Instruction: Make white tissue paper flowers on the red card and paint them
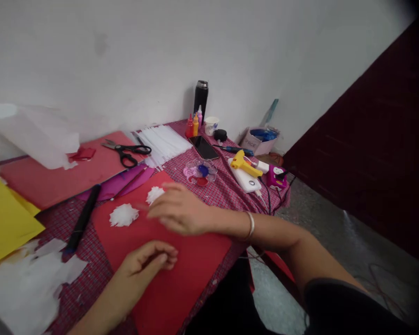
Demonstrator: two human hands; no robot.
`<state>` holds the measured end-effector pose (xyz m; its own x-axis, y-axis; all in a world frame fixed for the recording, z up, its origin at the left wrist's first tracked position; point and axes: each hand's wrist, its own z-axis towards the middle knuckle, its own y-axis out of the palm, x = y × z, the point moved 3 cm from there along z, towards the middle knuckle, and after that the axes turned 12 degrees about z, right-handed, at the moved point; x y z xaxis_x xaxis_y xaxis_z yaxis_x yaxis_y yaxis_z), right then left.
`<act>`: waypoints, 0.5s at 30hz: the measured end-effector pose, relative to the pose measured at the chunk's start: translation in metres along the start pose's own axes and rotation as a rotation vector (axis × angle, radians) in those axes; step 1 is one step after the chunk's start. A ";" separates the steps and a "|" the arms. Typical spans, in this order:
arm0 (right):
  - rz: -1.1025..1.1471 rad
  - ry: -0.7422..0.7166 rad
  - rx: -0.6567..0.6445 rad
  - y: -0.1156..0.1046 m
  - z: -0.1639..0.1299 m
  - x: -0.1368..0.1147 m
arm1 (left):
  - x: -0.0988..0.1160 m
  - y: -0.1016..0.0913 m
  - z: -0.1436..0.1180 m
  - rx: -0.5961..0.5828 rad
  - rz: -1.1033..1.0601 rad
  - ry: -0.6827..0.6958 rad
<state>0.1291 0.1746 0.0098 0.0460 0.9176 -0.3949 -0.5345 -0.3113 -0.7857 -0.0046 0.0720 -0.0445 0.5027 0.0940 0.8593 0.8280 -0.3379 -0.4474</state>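
Note:
My right hand [181,210] reaches across the red sheet [192,274], its fingers stretched out, apart and slightly blurred. Nothing shows in them. Beside its fingertips sits a frilled white paper flower [155,194], partly covered by the hand. A second white paper flower [124,215] lies to the left on the same sheet. Nearer to me, my left hand [150,261] is held over the sheet with its fingers curled in towards the thumb. I see nothing in that hand, though the inside of the curl is partly hidden.
Scissors [127,151], white paper strips [164,143] and a black roll [82,221] lie around the sheet. A paint palette [212,171], phone [204,148], yellow glue gun [246,164] and purple power socket [276,177] are at the right. Torn white paper [24,288] lies at the left.

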 end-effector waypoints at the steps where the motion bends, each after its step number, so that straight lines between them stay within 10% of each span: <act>1: 0.035 0.052 0.177 -0.016 -0.006 0.013 | 0.001 0.001 -0.001 -0.009 -0.049 0.010; 6: 0.392 0.372 0.863 -0.064 -0.037 0.079 | 0.012 0.004 -0.002 -0.109 -0.070 0.042; 15: 0.587 0.560 0.974 -0.068 -0.064 0.118 | -0.010 -0.005 -0.005 -0.396 -0.450 -0.242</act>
<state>0.2245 0.2888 -0.0138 -0.1855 0.4001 -0.8975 -0.9821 -0.1058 0.1559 -0.0152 0.0679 -0.0495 0.2082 0.5001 0.8406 0.8399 -0.5318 0.1083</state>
